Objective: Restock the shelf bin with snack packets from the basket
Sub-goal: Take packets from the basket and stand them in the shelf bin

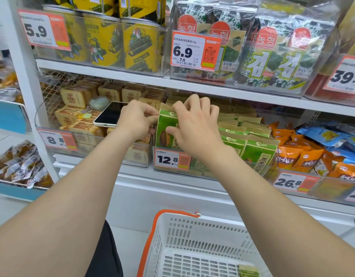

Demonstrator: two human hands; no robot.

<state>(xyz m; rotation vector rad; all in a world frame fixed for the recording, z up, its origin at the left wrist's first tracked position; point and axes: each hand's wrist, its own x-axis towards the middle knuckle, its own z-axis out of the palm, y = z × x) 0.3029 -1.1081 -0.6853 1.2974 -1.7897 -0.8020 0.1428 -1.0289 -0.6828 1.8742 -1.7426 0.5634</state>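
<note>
A green and tan snack packet (165, 127) with a sunflower seed picture stands upright at the front left of the clear shelf bin (258, 166). My left hand (135, 121) pinches its top left edge. My right hand (194, 124) grips its top and front face. Several matching green packets (256, 150) fill the bin to the right. Below, the white basket (172, 232) with an orange handle holds one green packet (248, 271) at its bottom right.
A phone (110, 114) lies on tan boxed snacks (74, 96) in the bin to the left. Orange packets (300, 156) and blue packets (328, 136) sit to the right. A shelf of seaweed bags (272, 60) and yellow cans (140, 47) hangs just above my hands.
</note>
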